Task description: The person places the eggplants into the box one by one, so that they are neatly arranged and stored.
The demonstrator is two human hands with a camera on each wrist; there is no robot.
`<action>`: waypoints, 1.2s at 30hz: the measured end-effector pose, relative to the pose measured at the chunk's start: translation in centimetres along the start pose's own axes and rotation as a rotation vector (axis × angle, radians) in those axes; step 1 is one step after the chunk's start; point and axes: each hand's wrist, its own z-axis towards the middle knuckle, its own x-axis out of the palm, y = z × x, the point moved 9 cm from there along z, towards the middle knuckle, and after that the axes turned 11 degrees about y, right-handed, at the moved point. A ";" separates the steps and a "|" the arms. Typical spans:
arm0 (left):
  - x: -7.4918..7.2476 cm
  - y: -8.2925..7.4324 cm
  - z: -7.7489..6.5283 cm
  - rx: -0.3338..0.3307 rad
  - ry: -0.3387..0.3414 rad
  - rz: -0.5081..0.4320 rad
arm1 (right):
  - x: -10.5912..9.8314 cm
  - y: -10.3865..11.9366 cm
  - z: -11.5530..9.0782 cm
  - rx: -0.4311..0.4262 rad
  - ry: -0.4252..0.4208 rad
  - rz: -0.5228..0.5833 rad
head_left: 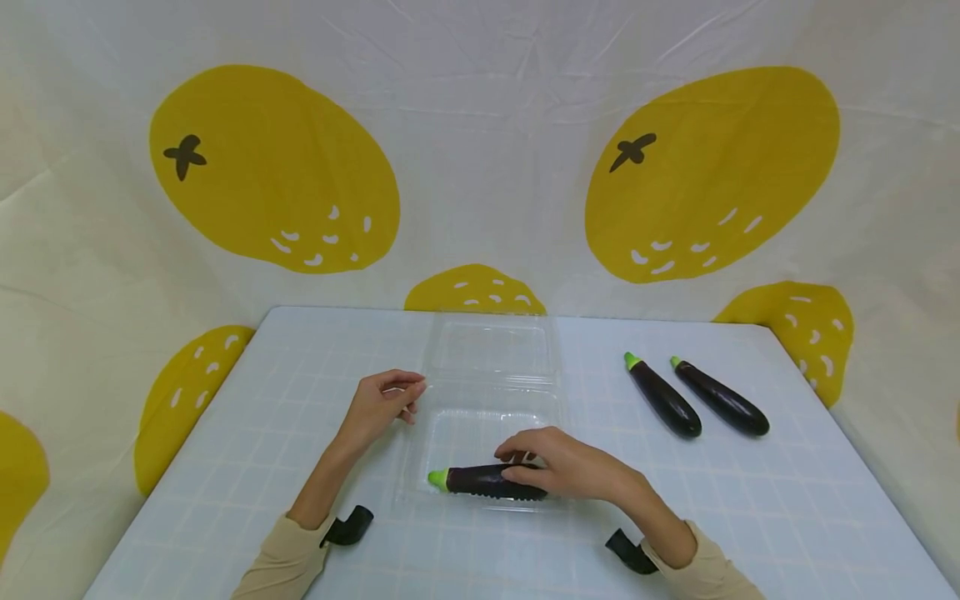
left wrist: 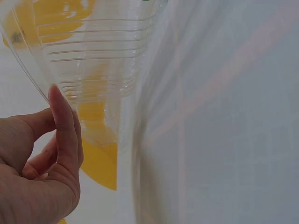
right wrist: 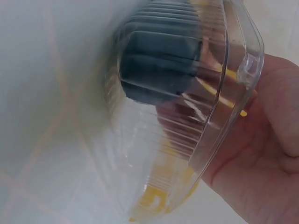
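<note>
A clear plastic clamshell container [head_left: 487, 400] lies opened on the table, its lid [head_left: 495, 346] folded back toward the far edge. Along its near side lies a dark purple eggplant [head_left: 480, 481], green stem end to the left. My right hand [head_left: 566, 462] holds this eggplant from above, thumb on the near side and fingers beyond it. Through the container wall, the right wrist view shows the eggplant's round end [right wrist: 159, 60] and the fingers beside it. My left hand [head_left: 382, 404] is at the container's left rim, loosely bent, a fingertip touching the rim [left wrist: 35, 77].
Two more eggplants, one nearer the container [head_left: 666, 400] and one farther right [head_left: 723, 398], lie on the table [head_left: 787, 517]. A white curtain with yellow fruit prints [head_left: 495, 167] hangs behind the far edge. Each wrist bears a black camera mount.
</note>
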 end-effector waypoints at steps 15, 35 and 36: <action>-0.1 0.3 0.0 -0.003 -0.010 0.021 | -0.9 -0.6 -1.2 0.051 -0.069 -0.028; 0.0 0.1 -0.1 -0.002 -0.004 0.018 | -4.8 -0.7 -4.5 0.015 -0.365 -0.148; 0.0 0.1 -0.1 -0.002 -0.005 0.021 | -5.0 -0.8 -4.7 0.014 -0.383 -0.159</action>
